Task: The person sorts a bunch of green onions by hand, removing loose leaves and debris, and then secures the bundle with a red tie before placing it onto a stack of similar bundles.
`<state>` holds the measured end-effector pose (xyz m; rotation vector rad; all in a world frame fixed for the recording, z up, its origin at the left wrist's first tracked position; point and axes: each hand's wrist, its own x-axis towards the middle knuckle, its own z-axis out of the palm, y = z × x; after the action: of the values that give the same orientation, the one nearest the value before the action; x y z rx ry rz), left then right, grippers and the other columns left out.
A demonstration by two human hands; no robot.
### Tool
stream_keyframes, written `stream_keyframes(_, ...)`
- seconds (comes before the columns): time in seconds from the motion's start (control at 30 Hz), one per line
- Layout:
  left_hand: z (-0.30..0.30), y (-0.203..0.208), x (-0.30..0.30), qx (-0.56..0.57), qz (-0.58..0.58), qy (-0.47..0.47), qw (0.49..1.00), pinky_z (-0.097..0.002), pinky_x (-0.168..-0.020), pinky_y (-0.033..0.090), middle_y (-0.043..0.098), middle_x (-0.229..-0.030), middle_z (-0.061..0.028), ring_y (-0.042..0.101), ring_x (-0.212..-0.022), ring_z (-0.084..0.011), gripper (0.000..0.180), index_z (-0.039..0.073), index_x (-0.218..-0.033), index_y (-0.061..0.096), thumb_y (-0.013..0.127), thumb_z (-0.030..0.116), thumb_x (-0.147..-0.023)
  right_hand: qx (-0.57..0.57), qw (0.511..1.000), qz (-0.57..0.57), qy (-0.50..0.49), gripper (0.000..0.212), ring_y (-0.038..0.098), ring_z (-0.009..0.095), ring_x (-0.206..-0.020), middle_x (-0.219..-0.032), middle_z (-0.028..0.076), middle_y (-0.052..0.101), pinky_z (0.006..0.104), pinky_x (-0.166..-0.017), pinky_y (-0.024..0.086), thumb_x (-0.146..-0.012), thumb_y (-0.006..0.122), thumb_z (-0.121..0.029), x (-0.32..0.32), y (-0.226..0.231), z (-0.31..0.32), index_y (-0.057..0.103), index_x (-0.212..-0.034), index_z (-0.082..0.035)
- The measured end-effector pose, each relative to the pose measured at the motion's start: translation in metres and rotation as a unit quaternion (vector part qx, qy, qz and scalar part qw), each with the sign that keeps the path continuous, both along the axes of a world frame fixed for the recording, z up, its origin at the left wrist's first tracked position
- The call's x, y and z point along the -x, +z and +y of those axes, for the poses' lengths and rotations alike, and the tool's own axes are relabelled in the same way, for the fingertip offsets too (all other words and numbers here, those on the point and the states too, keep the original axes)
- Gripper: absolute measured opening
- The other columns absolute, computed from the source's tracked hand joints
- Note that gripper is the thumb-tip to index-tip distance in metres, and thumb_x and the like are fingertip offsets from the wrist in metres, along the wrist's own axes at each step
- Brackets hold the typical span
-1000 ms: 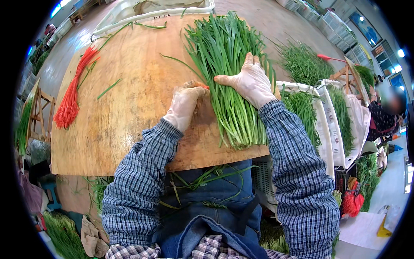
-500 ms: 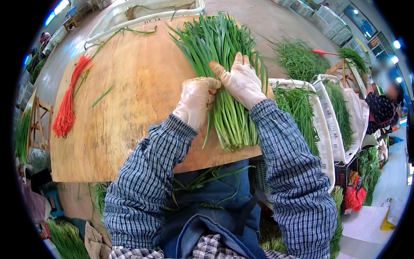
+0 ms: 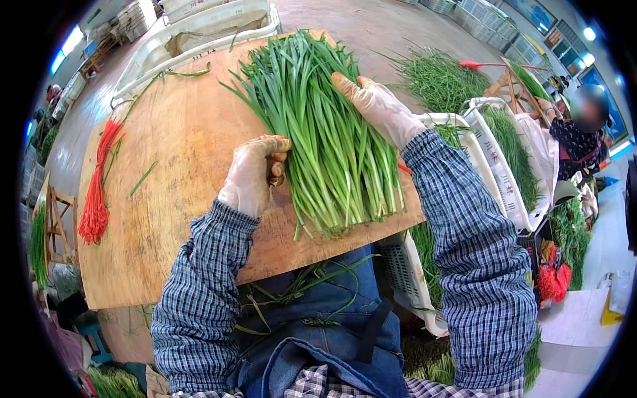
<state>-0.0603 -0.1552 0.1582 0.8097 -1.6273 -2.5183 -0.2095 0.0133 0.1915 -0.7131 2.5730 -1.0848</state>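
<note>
A thick, loosely fanned bunch of garlic chives (image 3: 325,146) lies on the wooden board (image 3: 179,192), leaf tips away from me and pale cut ends near. Along its right edge lies my right hand (image 3: 379,109), in a thin whitish glove with stained fingertips; its thumb is over the leaves and most fingers are hidden at the bunch's side. My left hand (image 3: 249,172), gloved alike, is closed with fingers curled just left of the stems; whether a strand is in it cannot be made out. A bit of red (image 3: 403,167) shows by my right wrist.
Red ties (image 3: 99,186) lie bunched at the board's left side, near a loose leaf (image 3: 143,178). White crates (image 3: 491,152) of greens stand to the right, another crate (image 3: 199,46) beyond the board. A heap of greens (image 3: 441,79) and a person (image 3: 577,139) are farther right.
My left hand has drawn away to the left from the middle of the bunch. My right hand has moved from on top to its right edge. The bunch looks wider and flatter.
</note>
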Motion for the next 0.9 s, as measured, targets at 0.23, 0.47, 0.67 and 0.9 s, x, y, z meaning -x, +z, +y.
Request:
stream_keyframes(0.23, 0.004, -0.001, 0.000, 0.002, -0.003, -0.006, 1.000, -0.0213, -0.046, 0.032, 0.047, -0.065, 0.0046, 0.041, -0.048, -0.0057, 0.005, 0.012, -0.080, 0.053, 0.056, 0.015, -0.083, 0.025, 0.999, -0.002, -0.033, 0.114, 0.028, 0.034, -0.132, -0.139, 0.029, 0.029, 0.0342, -0.108, 0.023, -0.072, 0.038, -0.081, 0.010, 0.004, 0.024, 0.023, -0.135, 0.013)
stream_keyframes(0.47, -0.002, -0.010, 0.000, -0.004, 0.007, -0.017, 1.000, -0.0223, -0.047, 0.033, 0.048, -0.065, 0.0055, 0.044, -0.049, -0.0064, 0.005, 0.013, -0.084, 0.053, 0.057, 0.016, -0.083, 0.022, 0.988, -0.017, -0.150, 0.086, 0.051, 0.034, -0.110, -0.115, 0.030, 0.052, 0.0361, -0.094, 0.039, -0.080, 0.044, -0.064, 0.013, -0.001, 0.059, 0.049, -0.113, 0.015)
stream_keyframes(0.67, 0.001, -0.010, -0.001, 0.013, 0.004, -0.009, 1.000, -0.0223, -0.047, 0.035, 0.049, -0.066, 0.0046, 0.044, -0.049, -0.0066, 0.005, 0.012, -0.086, 0.054, 0.056, 0.015, -0.084, -0.132, 0.979, -0.119, -0.100, 0.048, 0.063, 0.028, -0.072, -0.082, 0.019, 0.064, 0.0388, -0.069, 0.048, -0.079, 0.055, -0.041, -0.008, -0.044, 0.126, 0.062, -0.084, 0.006)
stream_keyframes(0.9, -0.001, -0.006, -0.004, -0.003, -0.001, 0.001, 1.000, -0.0226, -0.048, 0.036, 0.050, -0.067, 0.0040, 0.046, -0.048, -0.0066, 0.003, 0.011, -0.086, 0.054, 0.055, 0.014, -0.085, 0.021, 0.988, -0.083, -0.127, 0.015, 0.051, 0.006, -0.047, -0.061, 0.003, 0.061, 0.0195, -0.042, 0.039, -0.084, 0.060, -0.012, -0.008, -0.039, 0.115, 0.067, -0.084, 0.001)
